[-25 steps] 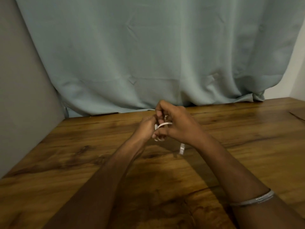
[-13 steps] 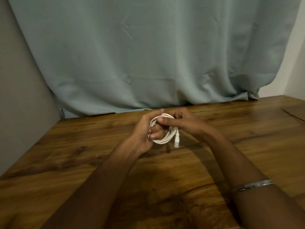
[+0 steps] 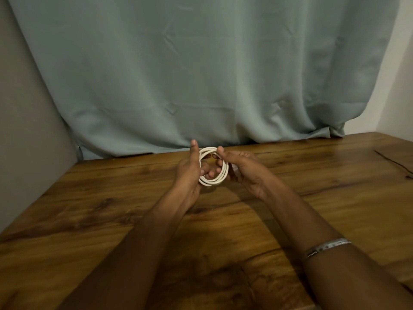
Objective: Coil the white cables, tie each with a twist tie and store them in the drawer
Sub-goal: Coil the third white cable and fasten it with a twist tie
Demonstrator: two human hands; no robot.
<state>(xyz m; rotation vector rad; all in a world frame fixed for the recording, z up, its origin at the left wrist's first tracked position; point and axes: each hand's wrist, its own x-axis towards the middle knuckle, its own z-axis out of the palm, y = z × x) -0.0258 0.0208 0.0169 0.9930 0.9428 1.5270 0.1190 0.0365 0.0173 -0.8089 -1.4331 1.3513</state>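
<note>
A coiled cable (image 3: 214, 179) is gripped between the left hand (image 3: 190, 170) and right hand (image 3: 242, 167), fingers curled round it, above the table (image 3: 324, 193).

Wooden table (image 3: 312, 193) fills lower half of view, warm brown, strong dark grain, knots, dark crack near right edge. Pale grey-green curtain (image 3: 201, 74) hangs behind it, wide soft folds, creases, hem bunched along table's far edge. Plain grey wall (image 3: 26, 142) at left, meeting table side. White wall (image 3: 397, 86) at right, corner showing past curtain. Light dim, warm, soft sheen on tabletop towards far right.
</note>
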